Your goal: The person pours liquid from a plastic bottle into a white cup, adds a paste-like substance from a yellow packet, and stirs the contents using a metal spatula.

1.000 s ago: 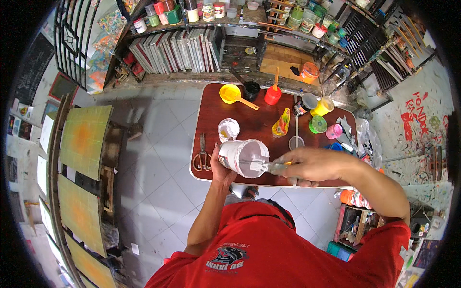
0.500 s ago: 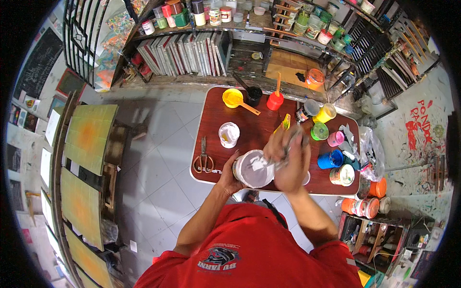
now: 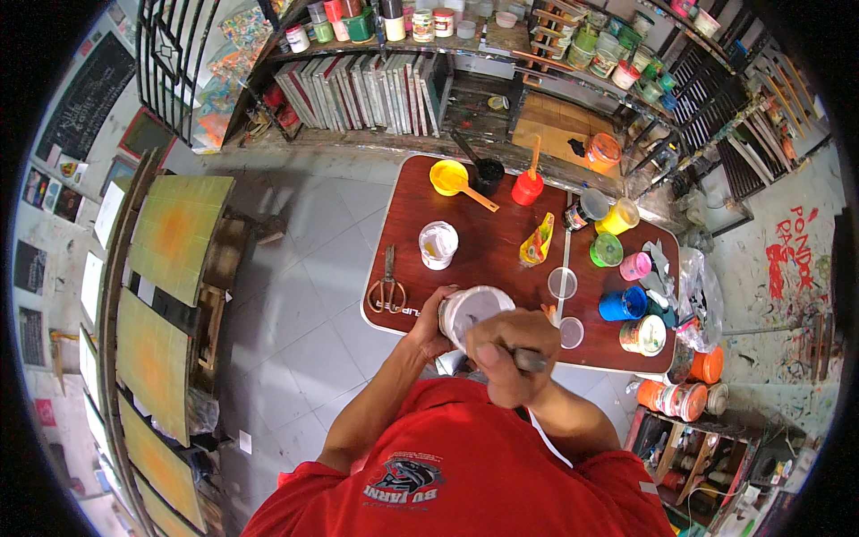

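Note:
At the table's near edge, my left hand [image 3: 431, 324] wraps round a white plastic tub [image 3: 476, 307] with pale, whitish stuff inside. My right hand [image 3: 514, 353] is closed in a fist over the tub's near rim. From that fist pokes the dark grey handle end of a stirring tool [image 3: 530, 361]; its other end is hidden behind the hand. Left of the tub lie scissors [image 3: 387, 285] with worn brownish handles. Farther off stands another white tub [image 3: 438, 245] with white and some yellow inside. Two clear round lids [image 3: 562, 284] rest to the right, near a yellow-and-red pouch [image 3: 537, 240].
Yellow [image 3: 447, 177], black [image 3: 489, 173] and red [image 3: 528, 188] paint pots holding tools stand along the far side of the red-brown table [image 3: 412, 210]. More pots, including a blue one [image 3: 623, 304], crowd the right side. Yellow-green panels [image 3: 179, 237] line a rack at left.
My right hand has come down and toward me with the tool. The tub has tilted and shifted slightly, still in my left hand. The pouch and lids now show; the whole view has shifted.

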Tool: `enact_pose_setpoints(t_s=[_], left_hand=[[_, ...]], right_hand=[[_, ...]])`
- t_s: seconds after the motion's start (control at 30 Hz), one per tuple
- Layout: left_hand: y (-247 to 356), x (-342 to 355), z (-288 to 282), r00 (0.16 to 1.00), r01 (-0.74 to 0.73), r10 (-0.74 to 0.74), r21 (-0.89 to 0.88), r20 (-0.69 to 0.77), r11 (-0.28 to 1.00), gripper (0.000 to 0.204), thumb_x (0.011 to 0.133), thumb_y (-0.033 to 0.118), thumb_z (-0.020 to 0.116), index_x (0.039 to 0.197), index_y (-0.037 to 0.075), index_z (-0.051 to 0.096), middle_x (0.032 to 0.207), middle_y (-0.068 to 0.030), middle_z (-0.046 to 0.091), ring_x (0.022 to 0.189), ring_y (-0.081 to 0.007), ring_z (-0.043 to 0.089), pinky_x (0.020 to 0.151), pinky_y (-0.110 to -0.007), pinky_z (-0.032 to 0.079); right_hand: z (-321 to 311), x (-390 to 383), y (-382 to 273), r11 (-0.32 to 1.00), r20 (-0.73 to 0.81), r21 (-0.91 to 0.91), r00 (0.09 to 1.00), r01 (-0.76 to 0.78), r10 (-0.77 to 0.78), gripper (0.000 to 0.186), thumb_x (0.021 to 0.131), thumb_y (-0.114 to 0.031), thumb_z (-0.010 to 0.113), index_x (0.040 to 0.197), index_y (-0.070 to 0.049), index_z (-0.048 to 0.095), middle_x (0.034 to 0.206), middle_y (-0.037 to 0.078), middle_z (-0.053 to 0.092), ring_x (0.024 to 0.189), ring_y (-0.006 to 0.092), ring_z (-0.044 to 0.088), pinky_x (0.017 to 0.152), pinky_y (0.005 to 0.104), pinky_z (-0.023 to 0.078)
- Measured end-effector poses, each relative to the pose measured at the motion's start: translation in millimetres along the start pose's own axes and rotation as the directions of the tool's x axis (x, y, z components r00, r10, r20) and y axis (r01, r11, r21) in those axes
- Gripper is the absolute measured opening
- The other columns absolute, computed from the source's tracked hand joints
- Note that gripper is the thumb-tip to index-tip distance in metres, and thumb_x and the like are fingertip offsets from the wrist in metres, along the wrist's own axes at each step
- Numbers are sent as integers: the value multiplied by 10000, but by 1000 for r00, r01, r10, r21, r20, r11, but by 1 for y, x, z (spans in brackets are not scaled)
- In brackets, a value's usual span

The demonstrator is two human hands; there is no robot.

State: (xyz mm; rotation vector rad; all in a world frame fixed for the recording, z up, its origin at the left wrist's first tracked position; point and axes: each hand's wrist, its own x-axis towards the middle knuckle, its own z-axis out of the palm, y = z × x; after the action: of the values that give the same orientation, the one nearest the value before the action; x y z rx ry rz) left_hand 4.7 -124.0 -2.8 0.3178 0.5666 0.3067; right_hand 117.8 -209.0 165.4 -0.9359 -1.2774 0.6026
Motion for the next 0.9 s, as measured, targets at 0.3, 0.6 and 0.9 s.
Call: enact_pose_setpoints(t_s=[0.3,0.6,0.9], left_hand=[[-5,-12,-22,999,24,-26,-51,-42,998,612,983,515,317,1374,94,529,1369,-136,574,1242,-329,567,1044,-531,458],[2,-10,-59,999,-32,32,53,8,998,587,968,477,318,1322,88,578,1274,-129,643,1161,-305,625,1006,-497,489],[10,-12,-59,995,-98,99,47,-28,994,566,959,484,356,1229,72,634,1187,-125,678,1108,-294,645,979,-471,506]], right_hand=[[-24,20,1,990,-63,-110,993,90,-97,427,952,-141,518,573,-69,335,453,64,423,360,164,384,365,317,303],[-23,-2,-3,991,51,-21,990,-131,132,209,812,-50,621,604,-47,597,553,80,610,487,190,627,498,311,498],[-16,-10,3,984,228,170,974,-46,6,164,796,-57,643,636,-41,614,589,90,626,497,221,635,486,333,491]])
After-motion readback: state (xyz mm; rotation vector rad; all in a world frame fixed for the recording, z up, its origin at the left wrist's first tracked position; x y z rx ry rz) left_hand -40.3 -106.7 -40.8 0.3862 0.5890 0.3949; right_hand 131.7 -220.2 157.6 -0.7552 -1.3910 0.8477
